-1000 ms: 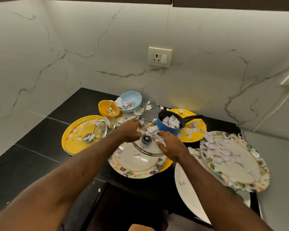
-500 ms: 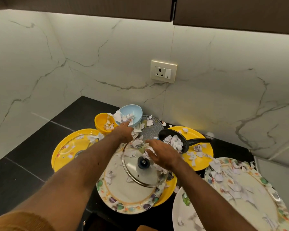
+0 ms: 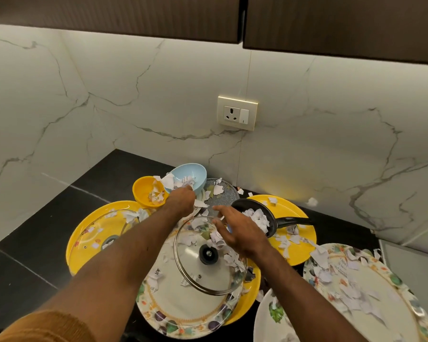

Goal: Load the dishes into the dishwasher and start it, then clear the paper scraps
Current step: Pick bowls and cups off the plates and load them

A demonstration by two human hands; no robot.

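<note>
Grip status, L hand [image 3: 182, 199]: we cannot tell. Its fingers reach the near rim of the blue bowl [image 3: 192, 172], among the paper scraps [image 3: 169, 180] heaped there. The knuckles hide the fingertips, so pinch vs. plain touch is undetermined. R hand [image 3: 240, 233]: released, fingers spread and relaxed, holding nothing. It hovers over the far edge of the glass lid [image 3: 203, 275].

Location of task items: all dishes sit on the black counter [image 3: 35, 243], in the corner. L to R we find:
- left yellow plate [image 3: 84, 233], w/ a second lid [image 3: 101, 225] on it
- yellow bowl [image 3: 142, 191], touching the blue bowl
- near floral plate [image 3: 183, 314], carrying the glass lid
- small pan [image 3: 273, 224], full of scraps, resting on the right yellow plate [image 3: 299, 250]
- white plate [image 3: 269, 317] and far floral plate [image 3: 381, 297], at the R edge

Est. progress: approx. nil.
- Loading: not begun as far as we see. Every visible dish is on the counter, and no dishwasher is in view.
- Start cycle: pending.
- Scraps: not cleared. They lie in or on nearly every dish, and a few lie on the counter itself.

We judge the step in hand to be scrap handling at the bowls, i.e. prep ahead of loading. Nearly the whole task remains.
</note>
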